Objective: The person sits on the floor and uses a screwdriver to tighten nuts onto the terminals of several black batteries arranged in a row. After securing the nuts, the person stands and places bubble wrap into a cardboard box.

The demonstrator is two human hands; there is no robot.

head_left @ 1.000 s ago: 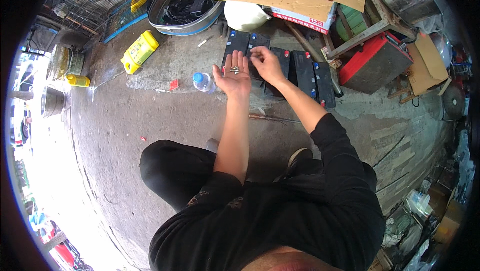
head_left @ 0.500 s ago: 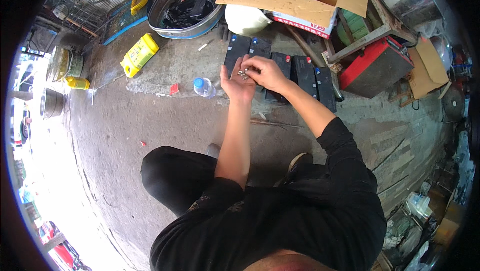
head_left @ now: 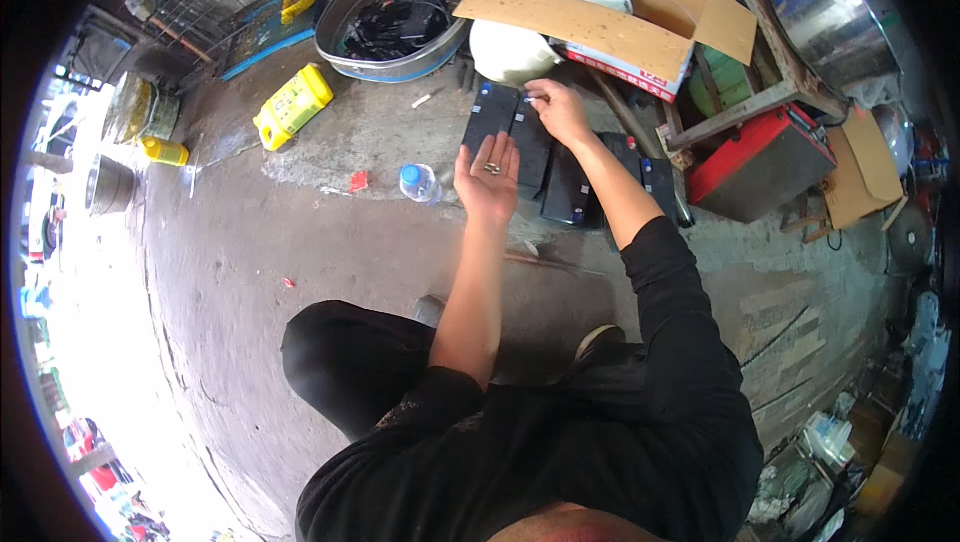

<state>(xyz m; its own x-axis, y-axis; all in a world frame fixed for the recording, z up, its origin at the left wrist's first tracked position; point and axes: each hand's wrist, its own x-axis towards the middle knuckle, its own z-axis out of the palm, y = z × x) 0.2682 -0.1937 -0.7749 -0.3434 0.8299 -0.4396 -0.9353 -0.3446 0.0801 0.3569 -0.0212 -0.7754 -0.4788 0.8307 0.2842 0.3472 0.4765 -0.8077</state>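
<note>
My left hand (head_left: 485, 194) is palm up with fingers stretched out, just in front of the black batteries. Several small metal bolts (head_left: 491, 169) rest on it. My right hand (head_left: 562, 114) reaches over the far end of a black battery (head_left: 532, 155), thumb and fingertips pinched near its top corner. Whatever is between those fingertips is too small to make out. Left of that battery stands another black battery (head_left: 492, 114) with a blue-marked terminal. More black batteries (head_left: 566, 187) sit to the right, partly covered by my right forearm.
A clear bottle with a blue cap (head_left: 420, 182) stands left of my left hand. Beyond are a yellow jug (head_left: 293, 107), a metal tub (head_left: 385, 67) holding black stuff, a white helmet (head_left: 512, 50) and an opened cardboard box (head_left: 585, 17). A red-and-black case (head_left: 765, 167) stands at right.
My right hand has left the left palm and moved forward to the far end of the batteries. The left palm stays up, lower in view, with bolts on it. The view has shifted slightly.
</note>
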